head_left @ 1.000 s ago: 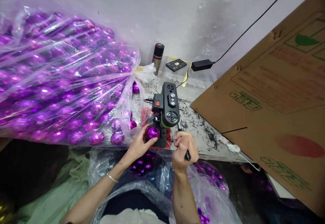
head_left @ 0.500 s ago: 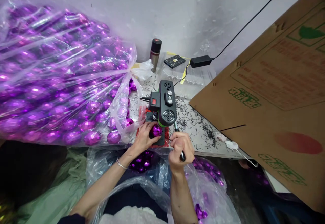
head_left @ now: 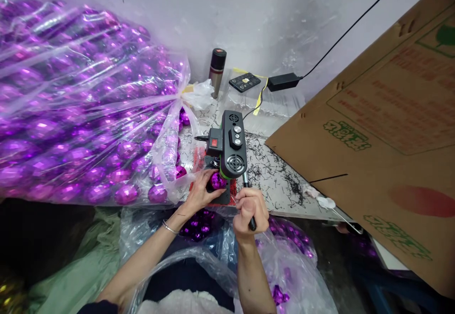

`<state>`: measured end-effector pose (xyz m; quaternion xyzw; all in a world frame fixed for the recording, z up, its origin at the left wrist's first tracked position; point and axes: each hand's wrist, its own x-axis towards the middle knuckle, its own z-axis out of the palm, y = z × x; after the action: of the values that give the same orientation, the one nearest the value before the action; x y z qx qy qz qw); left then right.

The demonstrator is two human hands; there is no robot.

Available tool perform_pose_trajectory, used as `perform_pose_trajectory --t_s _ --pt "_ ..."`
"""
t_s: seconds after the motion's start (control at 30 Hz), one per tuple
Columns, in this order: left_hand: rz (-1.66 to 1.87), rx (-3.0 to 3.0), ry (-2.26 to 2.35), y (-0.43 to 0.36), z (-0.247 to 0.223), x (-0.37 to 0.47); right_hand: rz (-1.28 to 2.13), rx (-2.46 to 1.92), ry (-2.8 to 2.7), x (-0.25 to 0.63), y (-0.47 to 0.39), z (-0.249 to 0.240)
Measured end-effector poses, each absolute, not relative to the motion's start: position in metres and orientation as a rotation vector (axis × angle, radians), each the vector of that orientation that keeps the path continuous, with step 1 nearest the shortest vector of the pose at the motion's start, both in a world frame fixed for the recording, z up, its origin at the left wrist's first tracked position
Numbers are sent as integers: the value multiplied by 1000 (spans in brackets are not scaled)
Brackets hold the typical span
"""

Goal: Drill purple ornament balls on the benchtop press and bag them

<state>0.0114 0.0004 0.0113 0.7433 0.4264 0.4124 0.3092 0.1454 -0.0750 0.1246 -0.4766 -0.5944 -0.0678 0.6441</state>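
Observation:
A shiny purple faceted ball (head_left: 217, 180) sits in the fingers of my left hand (head_left: 202, 191), under the front end of a small black bench machine (head_left: 233, 145). This machine has round vents, knobs on top and a side box with a red switch (head_left: 213, 142). My right hand (head_left: 250, 212) is wrapped round the black-gripped lever handle (head_left: 252, 224) on the machine's right side. A dark base plate (head_left: 223, 197) shows below the ball, over a red mat (head_left: 232, 191). The point where ball and machine meet is hidden.
A clear bag (head_left: 81, 110) of purple balls fills the left. Behind the machine are a flask (head_left: 216, 69), a phone (head_left: 245, 82) and a power adapter (head_left: 283, 82). A cardboard box (head_left: 373, 129) leans in from the right. Black scraps (head_left: 291, 181) litter the table. An open bag with purple balls (head_left: 199, 226) lies at my lap.
My right hand and the lever handle have shifted slightly left and down. The left hand keeps the ball at the machine. The whole view has moved a little.

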Motion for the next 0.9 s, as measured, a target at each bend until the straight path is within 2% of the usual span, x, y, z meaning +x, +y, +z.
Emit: perform_pose_trajectory --t_s 0.3,0.9 --pt "1091 1948 1126 -1 13 11 -241 -1020 -1307 143 -68 84" --pt "1108 1934 1121 0 12 15 -215 -990 -1262 142 -65 74"
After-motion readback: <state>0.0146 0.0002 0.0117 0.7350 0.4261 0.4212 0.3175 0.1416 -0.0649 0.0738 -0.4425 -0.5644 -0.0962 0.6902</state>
